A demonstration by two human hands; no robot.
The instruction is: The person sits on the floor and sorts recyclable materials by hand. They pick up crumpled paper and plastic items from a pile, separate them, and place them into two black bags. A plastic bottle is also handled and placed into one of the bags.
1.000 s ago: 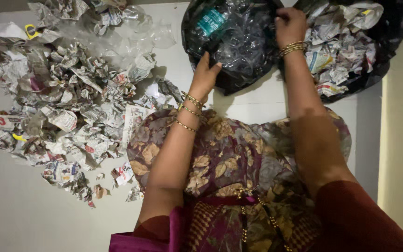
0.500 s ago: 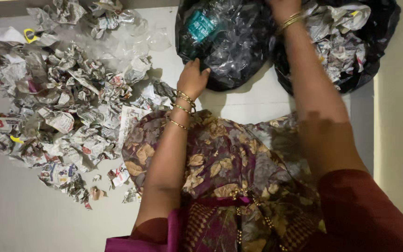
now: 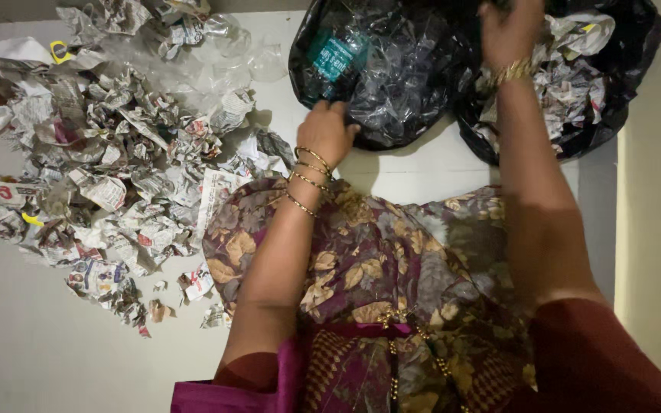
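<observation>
- Hands first: the left hand [image 3: 328,131] rests curled on the near rim of the black plastic bag of crushed clear bottles [image 3: 380,73], fingers bent over the edge and seemingly pinching the film; the right hand [image 3: 510,30] is up at twelve o'clock between the two bags, and I cannot tell whether it is spread or closed on anything, since the frame edge cuts it
- Bag of bottles sits at about twelve o'clock from the person's lap, mouth open, with a teal-labelled clear plastic bottle [image 3: 336,57] near its eleven o'clock side; the second black plastic bag of crumpled newspaper [image 3: 575,84] touches it at its three o'clock side
- Risk: the grip on the thin rim looks light, so the film could slide out and the mouth fall shut
- Risk: the bottles are piled high and loose; a tug on the rim might tip the bag and roll them out onto the pale floor [image 3: 32,352]
- Risk: the bags press against each other, so paper could drop in among the plastic, or the reverse, as the right arm crosses both
- Risk: the big heap of crumpled newspaper scraps [image 3: 109,176] at nine to ten o'clock lies just beside the left elbow and the floral maroon skirt [image 3: 376,260]; a sweep of the arm or cloth would likely scatter it
- Risk: loose clear plastic pieces [image 3: 231,53] at eleven o'clock are hard to see against the floor and easy to miss
</observation>
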